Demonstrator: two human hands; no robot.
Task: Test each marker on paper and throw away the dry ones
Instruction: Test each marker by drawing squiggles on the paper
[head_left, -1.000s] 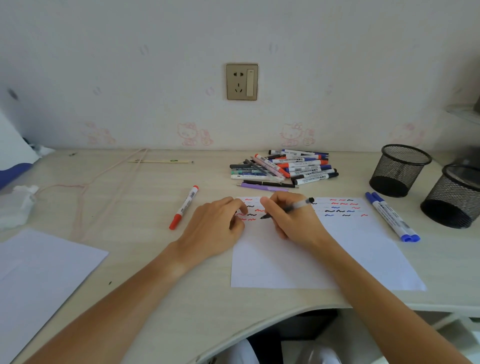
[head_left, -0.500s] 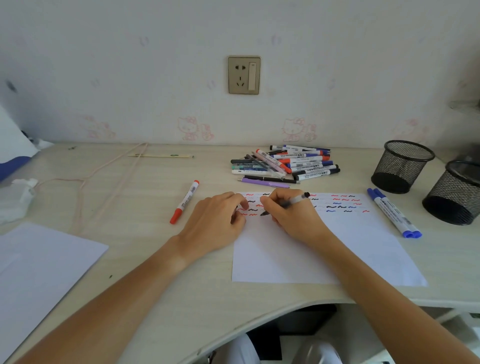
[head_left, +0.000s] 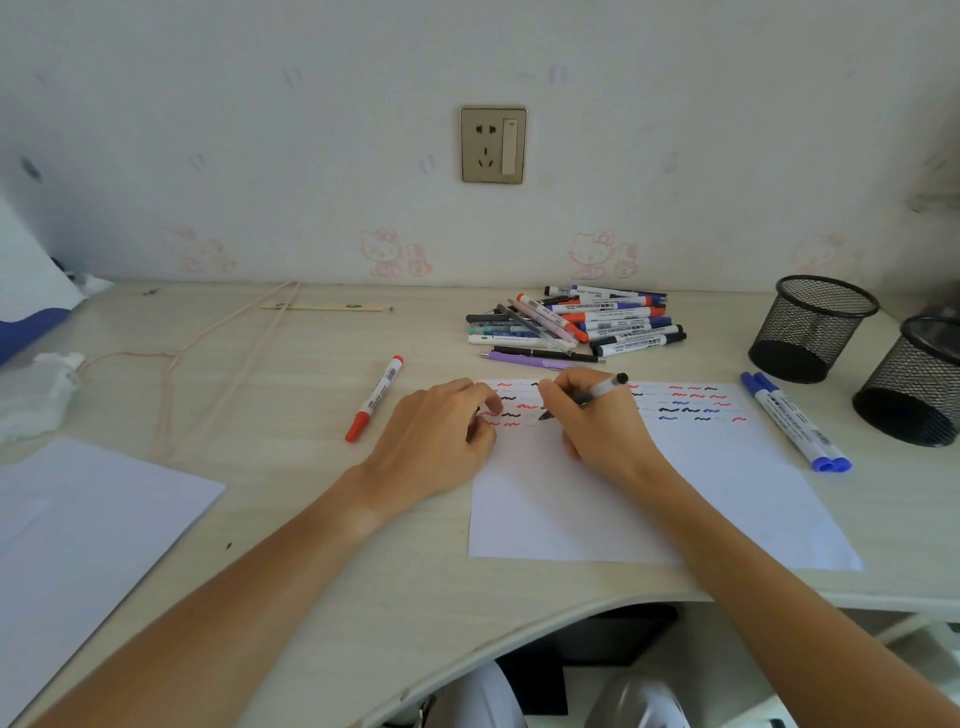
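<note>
Where the surface (head_left: 291, 519) meets the left edge of view, a blank white sheet (head_left: 78, 530) lies flat, with crumpled white tissue (head_left: 36, 395) beyond it and a thin pink cord (head_left: 208, 358) trailing toward the wall. Just right of the cord, a red-capped marker (head_left: 375, 398) lies apart from the others, pointing diagonally away. The left hand (head_left: 441, 436) rests knuckles-up on the near left edge of the test paper (head_left: 727, 499); its fingers (head_left: 480, 397) are loosely curled, pressing the sheet and holding nothing that can be seen. Rows of short red, black and blue squiggles (head_left: 680, 405) cross the far end of the paper. The right hand (head_left: 597, 426) grips a clear-barrelled black pen (head_left: 597, 392) in a writing pinch, the fingers curled round the barrel; the dark tip touches the paper among the squiggles, between the two hands, and the black cap end slants up to the right. Behind the paper, near the wall, lies the untidy pile of markers (head_left: 587, 325), with a purple pen (head_left: 524, 358) at its near edge. Right of the paper, two blue-capped markers (head_left: 795, 421) lie side by side, touching. Farthest right stand two black mesh cups (head_left: 815, 322), upright and close together.
</note>
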